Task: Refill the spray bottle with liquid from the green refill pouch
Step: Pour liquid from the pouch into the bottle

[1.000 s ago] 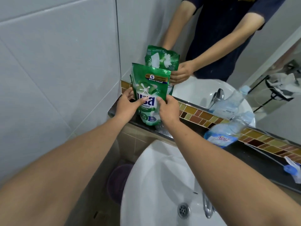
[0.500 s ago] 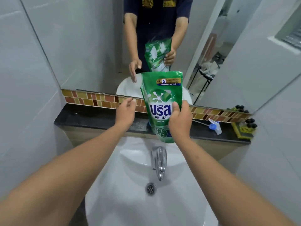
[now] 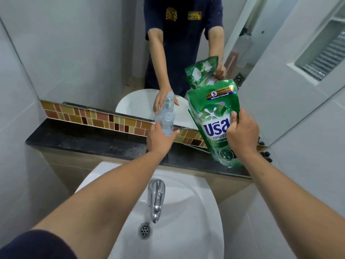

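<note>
Above the sink (image 3: 186, 212) and dark counter (image 3: 84, 141), your left hand (image 3: 160, 140) has its fingers wrapped round the clear spray bottle (image 3: 167, 116); your right hand (image 3: 242, 133) grips the green refill pouch (image 3: 214, 116), upright beside it. I judge nothing poured yet: opening and pouring remain.

A single wide-angle view looks from the person's head, forward and steeply down. The white basin (image 3: 186, 212) and its tap (image 3: 156, 197) fill the lower centre, close beneath the lens. Both forearms run up from the bottom corners toward the middle of the frame. The black ledge (image 3: 84, 141) crosses mid-frame, and the mirror (image 3: 93, 53) takes up the upper half, facing the camera. Straight wall edges bow outward near the frame's sides.
</note>
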`<state>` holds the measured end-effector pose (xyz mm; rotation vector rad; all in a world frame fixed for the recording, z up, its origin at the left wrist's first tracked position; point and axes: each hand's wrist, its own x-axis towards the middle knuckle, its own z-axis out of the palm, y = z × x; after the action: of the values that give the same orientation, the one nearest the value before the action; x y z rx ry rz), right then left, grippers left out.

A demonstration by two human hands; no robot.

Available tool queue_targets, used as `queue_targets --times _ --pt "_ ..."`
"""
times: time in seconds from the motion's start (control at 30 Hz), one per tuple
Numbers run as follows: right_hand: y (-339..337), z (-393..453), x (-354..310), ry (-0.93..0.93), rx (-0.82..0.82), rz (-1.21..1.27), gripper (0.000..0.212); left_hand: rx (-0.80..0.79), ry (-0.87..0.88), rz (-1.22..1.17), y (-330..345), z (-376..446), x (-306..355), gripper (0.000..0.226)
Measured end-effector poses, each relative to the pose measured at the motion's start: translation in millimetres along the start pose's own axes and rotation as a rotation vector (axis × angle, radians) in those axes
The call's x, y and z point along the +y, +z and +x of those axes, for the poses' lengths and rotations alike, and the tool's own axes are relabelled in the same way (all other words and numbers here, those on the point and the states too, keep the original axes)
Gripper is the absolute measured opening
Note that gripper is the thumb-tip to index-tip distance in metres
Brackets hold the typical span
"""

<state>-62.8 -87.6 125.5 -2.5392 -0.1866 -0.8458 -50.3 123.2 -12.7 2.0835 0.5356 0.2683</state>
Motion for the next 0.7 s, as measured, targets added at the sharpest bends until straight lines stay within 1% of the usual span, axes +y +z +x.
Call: queue_targets --times 0.1,0.23,0.43,0.7 --pt "2.0 17.4 3.3 -0.112 -0.05 -0.051 0.023 0.098 0.015 0.02 11.4 3.0 -3.6 0.079" --pt "8.1 36.1 -0.3 -0.244 -0.107 -0.137 0.024 0.103 0.032 0.023 16.3 4.8 -12.0 0.073" --pt "16.6 64.1 -5.8 -0.334 -0.172 -0.254 0.025 0.044 0.023 0.048 11.6 3.2 -15.9 0.08" --pt "18.3 81.2 -29.1 -0.472 -0.245 -0.368 0.026 0.036 0.036 0.03 16.8 4.3 -23.9 0.09"
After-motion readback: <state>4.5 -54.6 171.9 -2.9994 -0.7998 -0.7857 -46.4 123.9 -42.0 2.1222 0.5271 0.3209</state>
